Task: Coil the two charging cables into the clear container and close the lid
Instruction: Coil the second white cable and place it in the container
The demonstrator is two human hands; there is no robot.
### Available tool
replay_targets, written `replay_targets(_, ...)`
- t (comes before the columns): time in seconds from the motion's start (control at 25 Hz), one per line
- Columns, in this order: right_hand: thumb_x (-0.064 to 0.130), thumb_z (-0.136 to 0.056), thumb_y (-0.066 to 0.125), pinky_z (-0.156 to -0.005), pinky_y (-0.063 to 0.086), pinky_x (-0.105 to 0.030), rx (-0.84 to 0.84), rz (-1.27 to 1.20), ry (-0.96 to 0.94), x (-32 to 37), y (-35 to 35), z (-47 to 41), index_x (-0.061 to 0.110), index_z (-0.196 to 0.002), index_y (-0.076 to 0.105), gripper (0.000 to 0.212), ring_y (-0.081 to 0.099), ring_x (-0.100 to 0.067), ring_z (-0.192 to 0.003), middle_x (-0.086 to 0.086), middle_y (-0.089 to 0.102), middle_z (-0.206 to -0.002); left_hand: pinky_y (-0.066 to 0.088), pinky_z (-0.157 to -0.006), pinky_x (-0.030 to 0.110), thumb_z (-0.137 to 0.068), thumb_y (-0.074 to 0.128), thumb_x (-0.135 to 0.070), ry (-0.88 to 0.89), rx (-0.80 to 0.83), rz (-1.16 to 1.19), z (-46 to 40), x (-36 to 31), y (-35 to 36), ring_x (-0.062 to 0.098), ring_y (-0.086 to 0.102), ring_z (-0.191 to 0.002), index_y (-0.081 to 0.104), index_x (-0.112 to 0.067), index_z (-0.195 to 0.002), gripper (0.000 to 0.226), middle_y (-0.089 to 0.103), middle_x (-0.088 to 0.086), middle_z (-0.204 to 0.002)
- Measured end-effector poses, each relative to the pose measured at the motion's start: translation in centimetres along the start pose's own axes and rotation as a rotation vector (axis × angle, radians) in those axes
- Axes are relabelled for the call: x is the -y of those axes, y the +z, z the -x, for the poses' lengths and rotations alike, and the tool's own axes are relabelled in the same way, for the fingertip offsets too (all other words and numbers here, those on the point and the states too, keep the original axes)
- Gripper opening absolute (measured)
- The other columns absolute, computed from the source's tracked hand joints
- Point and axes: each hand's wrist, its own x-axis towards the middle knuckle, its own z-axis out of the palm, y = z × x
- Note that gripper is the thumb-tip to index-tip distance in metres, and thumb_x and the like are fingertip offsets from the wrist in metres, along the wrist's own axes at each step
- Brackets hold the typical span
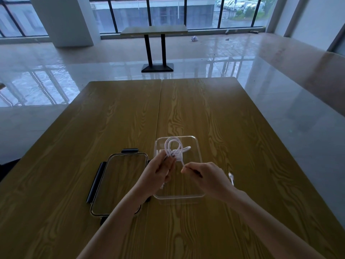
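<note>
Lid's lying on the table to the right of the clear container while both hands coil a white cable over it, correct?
Not quite. In the head view the lid lies left of the clear container, not right. Both hands, left hand and right hand, do hold the white cable over it.

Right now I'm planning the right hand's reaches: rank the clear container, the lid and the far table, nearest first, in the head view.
From the right hand:
1. Clear container, directly beneath it.
2. Lid, to its left.
3. Far table, by the windows.

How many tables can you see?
2. The near table holds the box and lid; a small table stands by the windows. More may be out of view.
</note>
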Motion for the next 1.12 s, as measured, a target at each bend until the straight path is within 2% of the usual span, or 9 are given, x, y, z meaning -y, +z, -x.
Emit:
replay_targets(0.12, 0.027, -0.091, 0.045, -0.052, 0.046, -0.019, 0.063, 0.057, -0.122, 1.2, 0.0, 0.4, 0.017, -0.093, 0.066, 0.023, 0.058, -0.003, -0.055, 0.006, 0.068, -0.07, 0.037, -0.041, 0.011, -0.092, 0.038, -0.01, 0.017, -0.125, -0.15, 0.2, 0.3, 0.0, 0.003, 0.043, -0.043, 0.044, -0.016, -0.071, 0.023, 0.046, -0.004, -0.059)
replay_targets(0.28, 0.024, -0.092, 0.041, -0.054, 0.045, -0.028, 0.13, 0.219, -0.28, 3.3, -1.1, 0.8, 0.01, -0.079, 0.06, 0.027, 0.051, -0.013, -0.052, 0.0, 0.059, -0.065, 0.038, -0.046, 0.012, -0.093, 0.04, -0.016, 0.056, -0.201, -0.49, 0.8, 1.8, 0.5, -0.001, 0.047, -0.051, 0.036, -0.031, -0.065, 0.032, 0.047, -0.011, -0.061)
replay_targets(0.44, 0.026, -0.089, 0.047, -0.052, 0.046, -0.021, 0.139, 0.274, -0.386, 3.7, -2.4, 0.2, 0.014, -0.078, 0.062, 0.022, 0.054, -0.004, -0.056, 0.002, 0.067, -0.071, 0.052, -0.064, 0.024, -0.092, 0.041, -0.016, 0.079, -0.077, -0.776, 0.8, 2.0, 1.0, 0.008, 0.06, -0.071, 0.052, -0.017, -0.088, 0.012, 0.062, 0.001, -0.087)
replay_targets(0.52, 0.027, -0.088, 0.05, -0.056, 0.047, -0.015, 0.129, 0.276, -0.378, 3.2, -3.1, -0.6, 0.016, -0.081, 0.064, 0.019, 0.055, 0.003, -0.062, 0.002, 0.07, -0.075, 0.055, -0.073, 0.033, -0.092, 0.041, -0.01, 0.128, 0.058, -0.907, 0.6, 1.7, 1.1, 0.019, 0.064, -0.082, 0.053, -0.009, -0.103, 0.017, 0.063, 0.008, -0.101)
replay_targets(0.68, 0.032, -0.085, 0.054, -0.06, 0.051, -0.021, 0.041, 0.132, -0.181, 1.4, -4.2, -2.3, 0.022, -0.088, 0.069, 0.018, 0.062, -0.003, -0.066, 0.008, 0.071, -0.08, 0.054, -0.072, 0.024, -0.09, 0.047, -0.014, 0.316, 0.216, -0.688, 0.8, 1.0, 1.2, 0.01, 0.063, -0.08, 0.059, -0.01, -0.103, 0.019, 0.067, 0.006, -0.098)
replay_targets(0.84, 0.022, -0.08, 0.06, -0.064, 0.052, -0.02, 0.027, -0.284, 0.067, -0.4, -4.0, -2.7, 0.025, -0.081, 0.069, 0.01, 0.063, 0.0, -0.064, 0.013, 0.067, -0.073, 0.044, -0.063, 0.007, -0.087, 0.051, -0.01, 0.377, 0.156, -0.52, 0.8, 0.2, 1.5, -0.005, 0.055, -0.071, 0.06, -0.007, -0.101, 0.017, 0.061, -0.009, -0.082)
replay_targets(0.96, 0.017, -0.082, 0.058, -0.058, 0.048, -0.038, 0.009, -0.489, 0.161, -0.7, -2.6, -1.8, 0.025, -0.075, 0.068, 0.014, 0.06, -0.027, -0.06, -0.005, 0.068, -0.067, 0.04, -0.054, 0.007, -0.089, 0.048, -0.011, 0.366, 0.03, -0.466, 0.9, -0.7, 1.7, -0.001, 0.054, -0.061, 0.057, -0.013, -0.086, 0.009, 0.057, -0.01, -0.07)
replay_targets(1.04, 0.023, -0.084, 0.056, -0.044, 0.033, -0.029, -0.031, -0.497, 0.182, -0.6, -1.4, -0.8, 0.024, -0.073, 0.067, 0.016, 0.041, -0.014, -0.043, 0.01, 0.052, -0.045, 0.039, -0.051, 0.006, -0.091, 0.044, -0.012, 0.322, -0.055, -0.46, 0.6, -1.1, 1.7, -0.005, 0.053, -0.057, 0.047, -0.024, -0.078, 0.018, 0.051, -0.018, -0.066)
replay_targets(1.12, 0.026, -0.087, 0.05, -0.04, 0.028, -0.021, -0.053, -0.412, 0.141, -0.5, -0.6, 0.0, 0.023, -0.075, 0.065, 0.02, 0.034, -0.008, -0.039, 0.011, 0.045, -0.04, 0.04, -0.05, 0.009, -0.092, 0.041, -0.016, 0.246, -0.115, -0.468, 0.1, -1.1, 1.6, -0.001, 0.052, -0.055, 0.041, -0.032, -0.072, 0.026, 0.05, -0.016, -0.065)
